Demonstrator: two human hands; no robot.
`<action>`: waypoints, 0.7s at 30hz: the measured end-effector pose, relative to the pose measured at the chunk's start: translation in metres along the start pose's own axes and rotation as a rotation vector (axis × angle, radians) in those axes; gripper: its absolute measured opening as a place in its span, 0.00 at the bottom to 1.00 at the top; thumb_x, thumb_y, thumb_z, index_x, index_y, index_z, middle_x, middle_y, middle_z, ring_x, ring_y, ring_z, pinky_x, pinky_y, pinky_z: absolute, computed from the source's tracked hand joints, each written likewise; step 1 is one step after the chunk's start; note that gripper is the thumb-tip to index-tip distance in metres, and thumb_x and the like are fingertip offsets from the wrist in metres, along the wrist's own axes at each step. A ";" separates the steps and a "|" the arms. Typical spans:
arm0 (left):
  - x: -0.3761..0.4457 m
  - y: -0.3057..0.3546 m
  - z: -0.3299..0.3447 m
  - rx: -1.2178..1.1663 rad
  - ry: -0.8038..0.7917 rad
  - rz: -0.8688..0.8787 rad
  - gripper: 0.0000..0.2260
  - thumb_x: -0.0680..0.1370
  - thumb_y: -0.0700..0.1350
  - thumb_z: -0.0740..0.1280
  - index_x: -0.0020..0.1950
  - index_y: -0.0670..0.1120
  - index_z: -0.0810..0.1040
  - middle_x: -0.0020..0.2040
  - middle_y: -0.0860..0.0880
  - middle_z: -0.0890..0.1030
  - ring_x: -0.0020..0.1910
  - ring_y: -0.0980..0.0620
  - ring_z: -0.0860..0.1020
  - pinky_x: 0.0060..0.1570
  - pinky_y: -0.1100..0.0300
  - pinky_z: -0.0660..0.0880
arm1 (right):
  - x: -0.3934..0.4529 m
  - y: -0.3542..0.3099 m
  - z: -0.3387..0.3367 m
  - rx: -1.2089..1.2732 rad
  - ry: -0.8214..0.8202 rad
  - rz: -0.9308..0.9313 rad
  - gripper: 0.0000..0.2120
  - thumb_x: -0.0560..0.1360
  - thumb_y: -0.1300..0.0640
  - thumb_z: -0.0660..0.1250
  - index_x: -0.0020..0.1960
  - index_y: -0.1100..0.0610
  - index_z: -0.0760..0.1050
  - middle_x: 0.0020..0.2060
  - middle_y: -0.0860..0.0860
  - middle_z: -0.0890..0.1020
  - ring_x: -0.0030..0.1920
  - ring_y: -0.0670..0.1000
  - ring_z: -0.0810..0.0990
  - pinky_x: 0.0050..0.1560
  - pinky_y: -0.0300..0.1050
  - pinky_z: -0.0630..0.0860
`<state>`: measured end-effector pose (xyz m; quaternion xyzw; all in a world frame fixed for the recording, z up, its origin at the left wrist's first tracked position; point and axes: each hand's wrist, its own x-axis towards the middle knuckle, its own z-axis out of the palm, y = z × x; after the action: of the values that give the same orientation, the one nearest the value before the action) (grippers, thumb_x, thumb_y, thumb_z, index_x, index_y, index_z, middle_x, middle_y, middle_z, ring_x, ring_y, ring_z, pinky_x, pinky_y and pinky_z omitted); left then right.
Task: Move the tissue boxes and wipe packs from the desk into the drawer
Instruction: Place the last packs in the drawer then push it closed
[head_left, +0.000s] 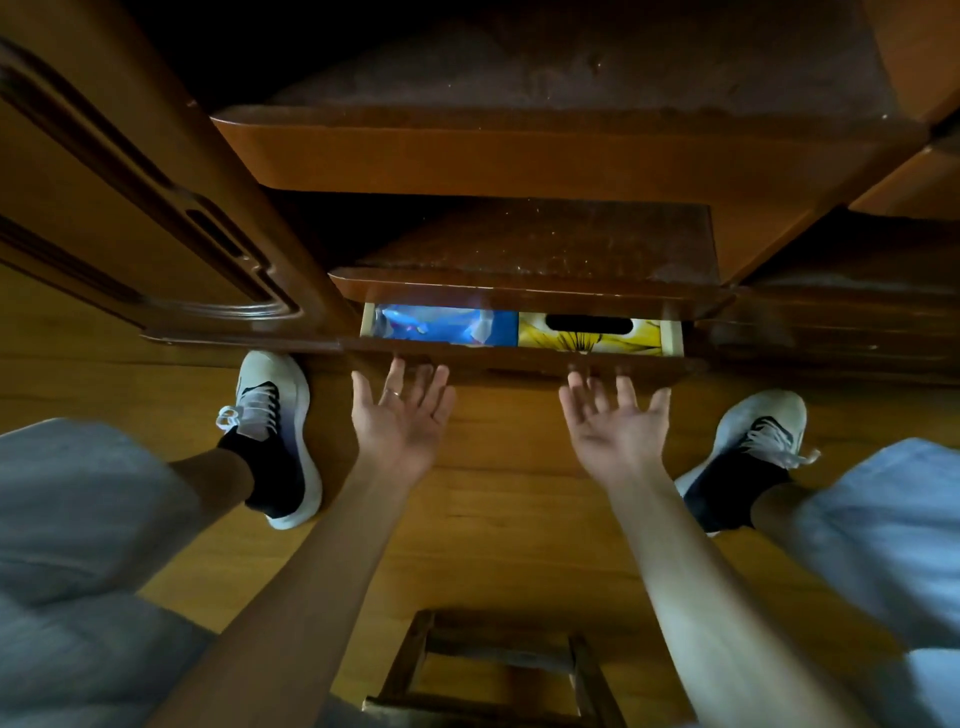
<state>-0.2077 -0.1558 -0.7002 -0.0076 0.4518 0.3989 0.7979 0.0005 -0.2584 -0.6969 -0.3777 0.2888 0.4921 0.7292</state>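
The wooden drawer (519, 358) stands only slightly out from under the desk, leaving a narrow gap. Through that gap I see a blue wipe pack (447, 326) on the left and a yellow flowered tissue box (592, 335) with a dark slot on the right. My left hand (402, 415) is palm up with fingers spread, its fingertips at the underside of the drawer front. My right hand (615, 421) is held the same way further right, fingers apart and touching the drawer front. Neither hand holds anything.
Two dusty wooden shelves (545, 239) step back above the drawer. A carved cabinet door (130, 208) stands at the left. My feet in white and black sneakers (275, 436) rest on the wooden floor. A wooden stool frame (493, 670) sits below my arms.
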 end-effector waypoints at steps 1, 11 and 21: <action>0.006 0.001 0.005 0.003 -0.012 0.001 0.32 0.80 0.68 0.53 0.77 0.50 0.69 0.72 0.42 0.74 0.69 0.41 0.75 0.73 0.43 0.64 | 0.006 -0.002 0.006 0.000 -0.003 -0.007 0.32 0.81 0.31 0.53 0.80 0.46 0.65 0.77 0.57 0.69 0.69 0.62 0.77 0.73 0.60 0.70; 0.039 0.008 0.040 0.000 -0.029 0.046 0.32 0.82 0.66 0.51 0.82 0.51 0.57 0.78 0.39 0.65 0.69 0.40 0.75 0.74 0.46 0.64 | 0.036 -0.012 0.045 -0.027 -0.002 -0.031 0.32 0.82 0.32 0.52 0.82 0.45 0.60 0.80 0.57 0.65 0.72 0.60 0.74 0.73 0.60 0.70; 0.014 0.028 0.051 0.158 -0.004 0.070 0.32 0.82 0.64 0.54 0.79 0.43 0.63 0.73 0.40 0.72 0.65 0.42 0.77 0.71 0.48 0.70 | -0.003 -0.026 0.043 -0.301 -0.054 -0.095 0.31 0.85 0.38 0.51 0.81 0.56 0.64 0.76 0.57 0.72 0.69 0.58 0.78 0.69 0.56 0.74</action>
<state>-0.1856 -0.1085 -0.6702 0.0720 0.4801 0.3898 0.7825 0.0258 -0.2296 -0.6641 -0.4826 0.1738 0.5046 0.6944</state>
